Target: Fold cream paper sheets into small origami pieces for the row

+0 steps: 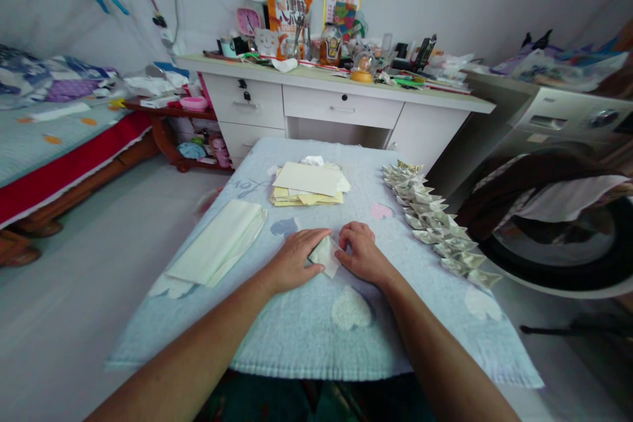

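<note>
A small piece of folded pale paper (325, 255) lies on the cloth-covered table between my two hands. My left hand (298, 260) holds it from the left, fingers along its upper edge and thumb at its lower edge. On the other side, the curled fingers of my right hand (363, 250) pinch its right edge. Beyond my hands sits a stack of cream and yellow paper sheets (309, 181). To the left lies a long folded bundle of pale paper (217, 244). Rows of folded paper boats (430, 217) stand along the table's right side.
A pale blue patterned cloth (306, 336) covers the table. Behind it is a white desk (341, 102) crowded with jars, a pink clock and an orange bag. A washing machine (568, 119) with its door open stands at the right, a bed (54, 138) at the left.
</note>
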Available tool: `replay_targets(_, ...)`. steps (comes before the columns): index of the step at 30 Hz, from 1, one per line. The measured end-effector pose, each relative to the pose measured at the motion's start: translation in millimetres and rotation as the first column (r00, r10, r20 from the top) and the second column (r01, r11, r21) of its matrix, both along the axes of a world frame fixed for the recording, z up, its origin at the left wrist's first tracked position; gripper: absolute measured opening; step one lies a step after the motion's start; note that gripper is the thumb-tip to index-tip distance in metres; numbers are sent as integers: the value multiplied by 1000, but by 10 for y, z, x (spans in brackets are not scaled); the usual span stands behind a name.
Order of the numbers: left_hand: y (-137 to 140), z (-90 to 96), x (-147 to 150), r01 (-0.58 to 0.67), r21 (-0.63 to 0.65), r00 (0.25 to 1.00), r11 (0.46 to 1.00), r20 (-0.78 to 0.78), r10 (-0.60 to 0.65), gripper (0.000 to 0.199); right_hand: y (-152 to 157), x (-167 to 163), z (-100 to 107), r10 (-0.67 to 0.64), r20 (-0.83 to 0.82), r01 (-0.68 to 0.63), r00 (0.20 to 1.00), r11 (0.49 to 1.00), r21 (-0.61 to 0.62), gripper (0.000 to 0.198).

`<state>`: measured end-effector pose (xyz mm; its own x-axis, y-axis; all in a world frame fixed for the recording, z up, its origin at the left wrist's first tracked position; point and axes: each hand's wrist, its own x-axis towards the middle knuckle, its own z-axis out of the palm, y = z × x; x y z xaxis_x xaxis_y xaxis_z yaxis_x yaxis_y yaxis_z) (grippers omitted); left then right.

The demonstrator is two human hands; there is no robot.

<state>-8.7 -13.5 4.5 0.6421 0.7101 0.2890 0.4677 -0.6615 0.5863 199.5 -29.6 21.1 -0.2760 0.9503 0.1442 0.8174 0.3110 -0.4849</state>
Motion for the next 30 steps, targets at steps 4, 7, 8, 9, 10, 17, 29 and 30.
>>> replay_targets(4, 13, 8, 62, 15, 36, 999, 999, 34, -16, 66, 27, 63, -17, -91, 39, 90, 995, 996, 14, 8)
replay_targets(7, 17, -5, 76, 52, 71, 999, 996, 1, -53, 48, 36, 102, -40, -156, 112, 150, 981, 987, 62, 19)
replay_targets(8, 18, -13, 75, 65, 77, 998, 995, -15, -64, 42, 33, 113, -34, -157, 117, 148, 981, 986, 80, 24)
replay_targets(9, 20, -23, 75, 71, 82, 997, 994, -28, -69, 38, 25, 124, -17, -139, 108, 129, 984, 987, 94, 28)
replay_targets(10, 23, -33, 74, 74, 84, 997, 994, -36, -71, 35, 13, 133, 9, -100, 93, 91, 991, 991, 99, 30)
replay_targets(17, 64, -68, 103, 95, 119, 995, 988, -10, -95, 23, -120, 132, 233, 280, 119, -277, 953, 960, -44, 40)
replay_targets(29, 55, -96, 100, 41, 102, 999, 994, 14, -43, 24, -85, 153, 251, 308, 195, -308, 931, 951, -31, 24)
replay_targets(30, 51, -92, 100, 26, 106, 1000, 994, 10, -27, 22, -83, 152, 251, 299, 189, -301, 935, 953, -18, 22)
